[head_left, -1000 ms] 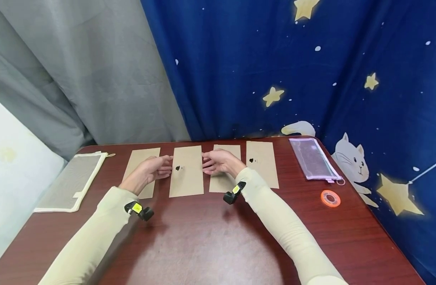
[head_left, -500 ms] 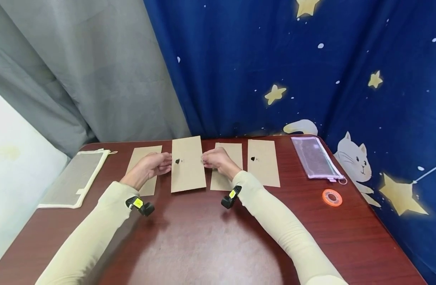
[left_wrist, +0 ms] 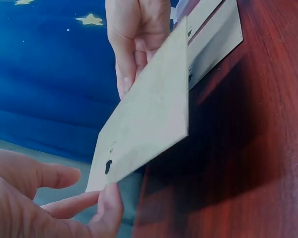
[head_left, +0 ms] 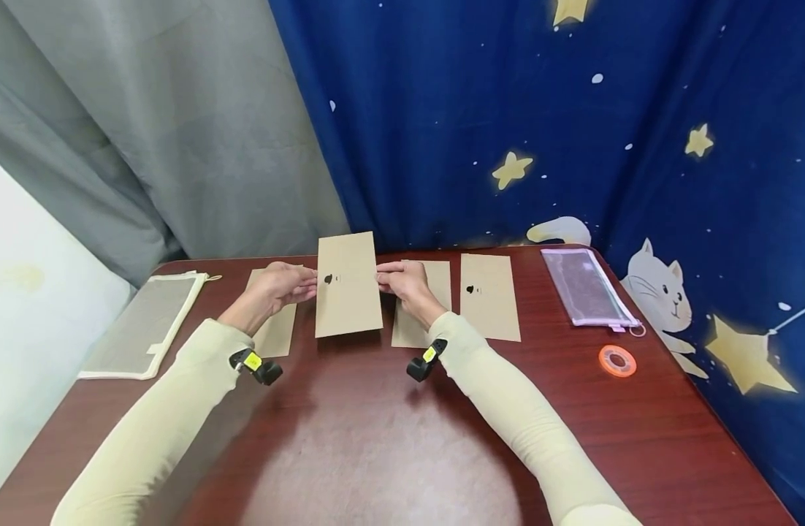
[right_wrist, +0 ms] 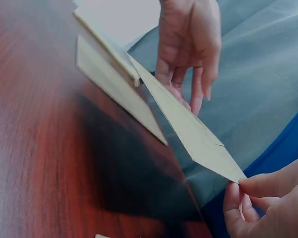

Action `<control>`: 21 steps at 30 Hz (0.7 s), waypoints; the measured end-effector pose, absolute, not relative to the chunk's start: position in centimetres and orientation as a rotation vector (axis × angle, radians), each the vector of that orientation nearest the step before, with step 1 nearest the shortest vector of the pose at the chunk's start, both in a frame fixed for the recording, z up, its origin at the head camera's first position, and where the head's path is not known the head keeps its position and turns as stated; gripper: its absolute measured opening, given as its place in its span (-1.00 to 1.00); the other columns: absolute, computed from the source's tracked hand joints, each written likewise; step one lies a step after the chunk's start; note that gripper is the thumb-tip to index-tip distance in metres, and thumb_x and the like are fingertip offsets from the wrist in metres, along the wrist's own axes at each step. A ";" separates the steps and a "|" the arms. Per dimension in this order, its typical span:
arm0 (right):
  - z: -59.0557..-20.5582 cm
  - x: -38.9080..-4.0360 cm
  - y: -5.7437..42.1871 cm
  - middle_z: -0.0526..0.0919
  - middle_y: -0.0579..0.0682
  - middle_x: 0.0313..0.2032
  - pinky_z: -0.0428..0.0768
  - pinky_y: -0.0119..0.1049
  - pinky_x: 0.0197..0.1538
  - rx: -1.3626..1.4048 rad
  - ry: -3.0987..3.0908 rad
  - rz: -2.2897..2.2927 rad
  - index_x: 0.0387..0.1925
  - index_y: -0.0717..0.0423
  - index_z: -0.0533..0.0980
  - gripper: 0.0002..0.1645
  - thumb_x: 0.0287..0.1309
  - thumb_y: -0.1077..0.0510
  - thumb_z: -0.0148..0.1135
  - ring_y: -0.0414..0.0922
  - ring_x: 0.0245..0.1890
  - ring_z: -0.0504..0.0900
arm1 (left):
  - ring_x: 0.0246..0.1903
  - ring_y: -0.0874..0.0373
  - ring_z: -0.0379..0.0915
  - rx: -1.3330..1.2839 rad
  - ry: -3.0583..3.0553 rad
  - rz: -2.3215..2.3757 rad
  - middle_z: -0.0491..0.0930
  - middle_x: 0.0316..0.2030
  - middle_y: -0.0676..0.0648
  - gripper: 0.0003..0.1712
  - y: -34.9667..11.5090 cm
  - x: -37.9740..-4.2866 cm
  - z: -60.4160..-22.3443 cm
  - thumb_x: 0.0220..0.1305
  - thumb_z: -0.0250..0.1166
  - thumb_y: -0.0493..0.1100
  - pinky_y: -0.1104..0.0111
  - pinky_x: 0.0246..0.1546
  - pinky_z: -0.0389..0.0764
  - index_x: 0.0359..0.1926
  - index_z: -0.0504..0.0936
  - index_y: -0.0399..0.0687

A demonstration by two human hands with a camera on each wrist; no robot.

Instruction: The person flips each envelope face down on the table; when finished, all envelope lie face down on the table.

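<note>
A person in pale sleeves (head_left: 534, 416) holds a tan sheet (head_left: 348, 292) btwn L grip (head_left: 280, 283) and R grip (head_left: 407, 285), clear of the reddish-brown surface (head_left: 363, 446). Each grip looks to be pinching one long edge w/ the fingertips, approx. midway along; the R pinch is the plainer of the two in the wrist views.

The sheet lies immediately R of the L grip and immediately L of the R grip, touching both. Its long axis runs away from the person, approx. square to the line from grip to grip. Neither hand is nearer; that even split is prob. what any turn or tilt would hinge on, w/ both edges needing to go tog.

A black printed mark (head_left: 329, 279) sits just inside the L grip. Dark shadow falls under the sheet. Single leaf or thin booklet: can't tell.

Also on hand: a second sheet (head_left: 275, 332), flat and partly hidden by the L grip; a third sheet (head_left: 410, 329), same by the R grip; a fourth sheet (head_left: 497, 314), R of the R grip. Well L of the L grip, a white-edged pouch (head_left: 139, 321); well R of the R grip, a purple-edged pouch (head_left: 589, 285) and, nearer the person, an orange ring (head_left: 608, 356).
</note>
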State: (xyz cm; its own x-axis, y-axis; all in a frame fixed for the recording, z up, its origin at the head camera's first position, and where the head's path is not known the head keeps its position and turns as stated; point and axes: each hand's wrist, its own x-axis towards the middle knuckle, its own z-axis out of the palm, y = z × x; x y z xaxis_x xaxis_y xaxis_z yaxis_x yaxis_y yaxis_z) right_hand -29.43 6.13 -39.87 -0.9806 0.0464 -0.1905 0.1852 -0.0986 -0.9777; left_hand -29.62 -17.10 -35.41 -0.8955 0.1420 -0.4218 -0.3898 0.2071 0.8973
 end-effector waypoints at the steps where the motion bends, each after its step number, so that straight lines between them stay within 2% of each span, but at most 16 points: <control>1: -39.7 -29.4 6.2 0.72 0.10 -0.25 0.78 -0.32 -0.09 0.264 2.021 -2.255 -0.06 0.39 0.68 -0.68 0.11 0.50 0.31 -0.28 -0.45 0.64 | -0.40 0.39 0.63 -0.218 2.088 1.735 0.63 -0.37 0.07 -0.49 -17.1 -29.6 -35.3 0.51 0.07 -0.31 0.49 -0.04 0.73 0.35 0.30 -0.53; 5: -39.2 -29.3 6.5 0.71 0.01 -0.37 0.75 -0.18 0.06 0.261 1.983 -2.272 -0.03 0.39 0.67 -0.66 0.12 0.50 0.31 -0.29 -0.49 0.63 | -0.41 0.39 0.66 -0.177 2.130 1.770 0.69 -0.46 0.13 -0.48 -17.3 -29.7 -34.8 0.46 0.12 -0.36 0.45 -0.01 0.72 0.34 0.33 -0.57; 7: -39.1 -29.3 6.7 0.69 -0.04 -0.41 0.76 -0.25 -0.02 0.267 1.966 -2.281 -0.02 0.38 0.67 -0.65 0.12 0.50 0.31 -0.30 -0.51 0.62 | -0.43 0.38 0.67 -0.176 2.126 1.805 0.70 -0.49 0.13 -0.55 -17.2 -29.7 -34.6 0.43 0.16 -0.37 0.43 -0.03 0.73 0.26 0.45 -0.54; 11: -39.2 -29.5 7.0 0.69 -0.06 -0.41 0.69 -0.47 -0.27 0.275 1.907 -2.300 0.01 0.38 0.65 -0.63 0.14 0.51 0.30 -0.30 -0.51 0.62 | -0.45 0.35 0.69 -0.204 2.081 1.892 0.73 -0.51 0.12 -0.84 -17.2 -29.6 -34.1 0.36 0.26 -0.40 0.45 -0.13 0.76 -0.16 0.76 -0.22; 14: -39.4 -29.7 7.0 0.69 -0.04 -0.34 0.66 -0.53 -0.33 0.256 1.845 -2.304 0.06 0.39 0.63 -0.60 0.15 0.51 0.28 -0.30 -0.46 0.63 | -0.47 0.34 0.70 -0.226 2.048 1.953 0.73 -0.53 0.11 -0.71 -17.2 -29.4 -33.7 0.32 0.29 -0.42 0.46 -0.19 0.76 -0.47 0.75 -0.03; 17: -39.8 -29.7 6.9 0.68 -0.01 -0.28 0.67 -0.52 -0.28 0.242 1.808 -2.293 0.07 0.40 0.61 -0.60 0.17 0.50 0.28 -0.29 -0.42 0.63 | -0.46 0.34 0.71 -0.225 2.033 1.989 0.74 -0.53 0.10 -0.67 -17.0 -29.2 -33.4 0.29 0.30 -0.45 0.45 -0.20 0.76 -0.53 0.74 0.00; 21: -40.2 -29.4 6.9 0.73 0.09 -0.21 0.72 -0.48 -0.23 0.192 1.970 -2.212 0.00 0.41 0.65 -0.68 0.18 0.46 0.30 -0.26 -0.41 0.65 | -0.45 0.32 0.71 -0.212 2.027 1.985 0.73 -0.52 0.09 -0.69 -16.8 -29.1 -33.0 0.27 0.30 -0.47 0.44 -0.19 0.76 -0.51 0.74 -0.04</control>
State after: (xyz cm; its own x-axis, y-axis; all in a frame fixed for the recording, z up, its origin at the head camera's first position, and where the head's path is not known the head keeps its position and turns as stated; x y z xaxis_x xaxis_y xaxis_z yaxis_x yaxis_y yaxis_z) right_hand -29.42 6.86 -40.18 -0.9768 -0.0432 -0.2099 0.2135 -0.1104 -0.9707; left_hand -29.05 -16.81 -32.97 -0.9454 0.0999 -0.3101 -0.3079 0.0371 0.9507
